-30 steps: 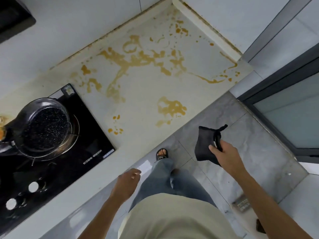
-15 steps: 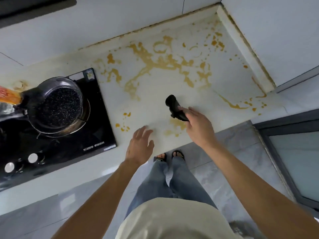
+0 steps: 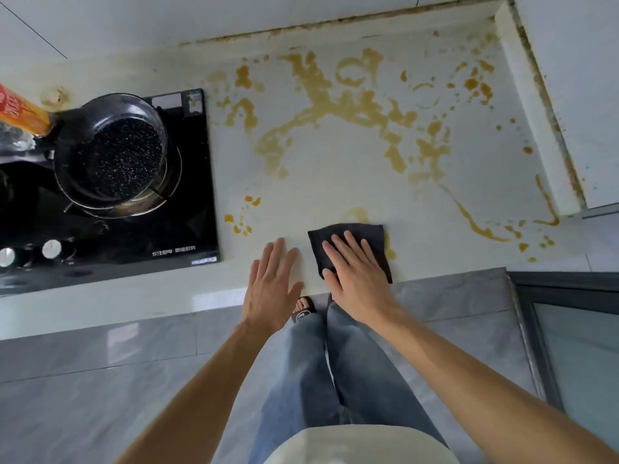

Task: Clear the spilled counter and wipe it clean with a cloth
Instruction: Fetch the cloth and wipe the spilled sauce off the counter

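Observation:
A black cloth (image 3: 348,233) lies spread flat near the front edge of the pale counter (image 3: 328,182). My right hand (image 3: 355,272) presses flat on the cloth, fingers stretched out over it. My left hand (image 3: 271,279) rests open on the bare counter just left of the cloth, holding nothing. Yellow-brown spilled liquid (image 3: 321,102) spreads in streaks and blots over the back and right of the counter. A small patch (image 3: 356,214) shows just beyond the cloth's far edge.
A black hob (image 3: 187,229) sits at the left with a dark speckled pan (image 3: 117,155) on the burner and knobs (image 3: 50,249) at the front. A raised ledge (image 3: 536,128) borders the counter's right side. Grey floor tiles lie below.
My right hand brought the bunched cloth from beside my leg up onto the counter and laid it out flat. My left hand rose from my side and settled on the counter.

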`<state>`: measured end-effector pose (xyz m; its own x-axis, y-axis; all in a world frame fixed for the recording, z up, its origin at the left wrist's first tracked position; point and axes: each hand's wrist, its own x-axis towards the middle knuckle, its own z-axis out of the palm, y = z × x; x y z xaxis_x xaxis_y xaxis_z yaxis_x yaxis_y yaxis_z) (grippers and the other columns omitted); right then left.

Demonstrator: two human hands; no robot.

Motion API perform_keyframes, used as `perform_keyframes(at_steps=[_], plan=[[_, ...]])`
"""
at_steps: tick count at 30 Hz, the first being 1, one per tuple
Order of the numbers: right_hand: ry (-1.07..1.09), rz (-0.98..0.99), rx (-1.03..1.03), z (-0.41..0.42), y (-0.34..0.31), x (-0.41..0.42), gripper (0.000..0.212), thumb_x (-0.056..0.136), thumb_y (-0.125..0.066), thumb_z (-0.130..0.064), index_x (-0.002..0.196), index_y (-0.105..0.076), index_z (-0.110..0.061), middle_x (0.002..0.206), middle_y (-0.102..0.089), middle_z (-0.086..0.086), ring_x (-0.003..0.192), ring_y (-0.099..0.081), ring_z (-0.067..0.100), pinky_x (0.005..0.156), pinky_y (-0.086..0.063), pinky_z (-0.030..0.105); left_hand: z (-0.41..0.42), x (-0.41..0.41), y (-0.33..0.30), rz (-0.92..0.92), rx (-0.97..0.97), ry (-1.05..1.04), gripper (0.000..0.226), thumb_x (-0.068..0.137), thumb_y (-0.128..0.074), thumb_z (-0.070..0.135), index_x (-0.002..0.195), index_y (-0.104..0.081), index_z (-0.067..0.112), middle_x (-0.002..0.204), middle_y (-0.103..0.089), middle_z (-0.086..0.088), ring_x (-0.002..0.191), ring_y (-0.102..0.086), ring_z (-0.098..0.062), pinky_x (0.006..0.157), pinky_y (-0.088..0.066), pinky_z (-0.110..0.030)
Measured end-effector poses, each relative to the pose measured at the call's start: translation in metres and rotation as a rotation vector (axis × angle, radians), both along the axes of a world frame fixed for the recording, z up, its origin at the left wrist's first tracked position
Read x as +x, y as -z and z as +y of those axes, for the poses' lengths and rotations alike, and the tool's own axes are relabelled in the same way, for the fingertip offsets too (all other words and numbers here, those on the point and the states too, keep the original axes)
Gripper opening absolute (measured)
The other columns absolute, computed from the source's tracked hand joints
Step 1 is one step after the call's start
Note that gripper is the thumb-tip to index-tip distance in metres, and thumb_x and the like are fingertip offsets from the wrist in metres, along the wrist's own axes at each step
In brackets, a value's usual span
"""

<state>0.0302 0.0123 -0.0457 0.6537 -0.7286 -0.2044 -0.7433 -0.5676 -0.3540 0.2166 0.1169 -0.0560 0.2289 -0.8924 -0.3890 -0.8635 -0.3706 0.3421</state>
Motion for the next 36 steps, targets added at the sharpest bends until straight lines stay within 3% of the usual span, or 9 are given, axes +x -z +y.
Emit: perform_keyframes(at_steps=[4, 6, 10, 14, 18, 23, 27, 31, 36], plan=[[-0.045, 0.095, -0.003, -0.026, 0.021, 0.012, 0.076, 0.103, -0.038, -0.058, 0.166, -0.016, -0.021, 0.174, -0.007, -0.002, 0.161, -0.004, 0.024, 0.13, -0.008, 0.047, 0.003, 0.002, 0.007, -0.004, -0.012, -0.007, 0.075, 0.104, -0.054, 0.042, 0.167, -0.016, 0.025, 0.177, 0.004, 0.002, 0.164, 0.007, -0.021, 0.131, -0.009, -0.046], [-0.019, 0.106, -0.026, -0.035, 0.028, 0.02, 0.08, 0.102, -0.035, -0.061, 0.167, -0.009, -0.022, 0.174, 0.0, -0.001, 0.161, 0.003, 0.024, 0.13, -0.003, 0.047, 0.003, 0.002, 0.009, -0.014, -0.007, -0.007, 0.079, 0.104, -0.052, 0.044, 0.168, -0.011, 0.023, 0.176, 0.008, 0.005, 0.163, 0.011, -0.02, 0.131, -0.006, -0.044], [0.033, 0.083, -0.035, -0.009, 0.033, 0.017, 0.075, 0.104, -0.026, -0.062, 0.167, -0.012, -0.022, 0.175, -0.003, 0.0, 0.161, 0.002, 0.025, 0.13, -0.003, 0.048, 0.004, 0.001, 0.01, -0.017, -0.01, -0.002, 0.078, 0.105, -0.049, 0.044, 0.168, -0.01, 0.02, 0.176, 0.008, 0.003, 0.163, 0.013, -0.019, 0.131, -0.003, -0.043], [-0.032, 0.08, -0.033, 0.017, 0.034, -0.039, 0.065, 0.109, -0.015, -0.051, 0.166, -0.012, -0.021, 0.174, -0.006, -0.004, 0.161, -0.003, 0.018, 0.126, -0.021, 0.052, 0.003, -0.001, 0.01, 0.011, -0.015, -0.035, 0.078, 0.104, -0.05, 0.042, 0.168, -0.01, 0.022, 0.176, 0.009, 0.007, 0.162, 0.016, -0.016, 0.131, 0.0, -0.041], [0.143, 0.177, -0.1, -0.031, 0.036, -0.061, 0.072, 0.106, -0.026, -0.051, 0.166, -0.011, -0.015, 0.174, -0.005, 0.004, 0.161, -0.004, 0.023, 0.129, -0.014, 0.05, 0.002, -0.003, 0.009, 0.013, -0.011, -0.054, 0.079, 0.104, -0.051, 0.042, 0.168, -0.011, 0.022, 0.176, 0.009, 0.007, 0.161, 0.018, -0.014, 0.13, 0.003, -0.039], [0.26, 0.145, -0.086, -0.065, 0.04, 0.003, 0.073, 0.104, -0.031, -0.054, 0.166, -0.017, -0.018, 0.174, -0.01, 0.008, 0.16, -0.008, 0.029, 0.129, -0.01, 0.052, 0.002, -0.002, 0.009, 0.021, -0.011, -0.054, 0.08, 0.102, -0.054, 0.04, 0.168, -0.013, 0.021, 0.177, 0.007, 0.007, 0.162, 0.015, -0.015, 0.131, 0.0, -0.041], [0.076, 0.115, -0.106, -0.019, 0.045, 0.011, 0.073, 0.105, -0.033, -0.054, 0.166, -0.015, -0.019, 0.175, -0.004, 0.004, 0.161, -0.001, 0.026, 0.129, -0.008, 0.051, 0.002, -0.002, 0.007, 0.028, -0.019, -0.052, 0.079, 0.102, -0.056, 0.039, 0.168, -0.015, 0.024, 0.176, 0.006, 0.007, 0.162, 0.015, -0.015, 0.131, -0.002, -0.042], [-0.141, 0.105, -0.118, -0.022, 0.045, -0.032, 0.074, 0.102, -0.037, -0.061, 0.165, -0.019, -0.027, 0.175, -0.003, -0.004, 0.161, -0.002, 0.019, 0.128, -0.018, 0.049, 0.003, -0.001, 0.008, 0.018, -0.045, -0.046, 0.078, 0.102, -0.057, 0.04, 0.167, -0.017, 0.024, 0.175, 0.008, 0.01, 0.162, 0.014, -0.014, 0.132, -0.006, -0.044], [-0.047, 0.118, -0.158, -0.062, 0.037, -0.002, 0.078, 0.094, -0.05, -0.054, 0.162, -0.032, -0.02, 0.172, -0.019, 0.004, 0.16, -0.014, 0.024, 0.126, -0.019, 0.053, 0.018, 0.003, 0.01, -0.032, -0.014, -0.137, 0.075, 0.103, -0.053, 0.048, 0.166, -0.018, 0.026, 0.177, 0.001, 0.0, 0.164, 0.007, -0.023, 0.13, -0.016, -0.055]])
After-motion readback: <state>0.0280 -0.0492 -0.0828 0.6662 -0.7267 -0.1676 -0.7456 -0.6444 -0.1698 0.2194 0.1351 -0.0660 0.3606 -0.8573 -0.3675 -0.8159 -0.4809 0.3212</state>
